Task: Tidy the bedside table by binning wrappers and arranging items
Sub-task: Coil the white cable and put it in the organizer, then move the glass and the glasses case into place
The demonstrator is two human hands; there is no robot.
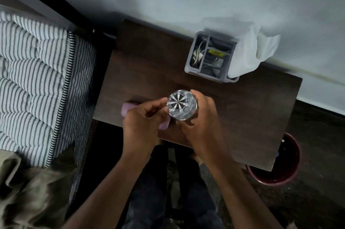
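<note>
The person is standing over the dark wooden desk (242,116), and both hands are meeting at a cut-glass tumbler (182,105) near its front edge. The right hand (200,122) is wrapping the glass from the side, its fingers (196,93) curled round the wall, probably to keep it steady and upright. The left hand (143,118) is lying over a lilac object (127,109), fingers narrowed with the tips touching the glass rim; whether it is gripping that object cannot be told. At the back of the desk a grey organiser (211,56) is standing beside the wall, holding small items and white tissue (252,51), seemingly the home for loose things. A maroon bin (291,163) is waiting on the floor by the right corner, within reach for wrappers.
</note>
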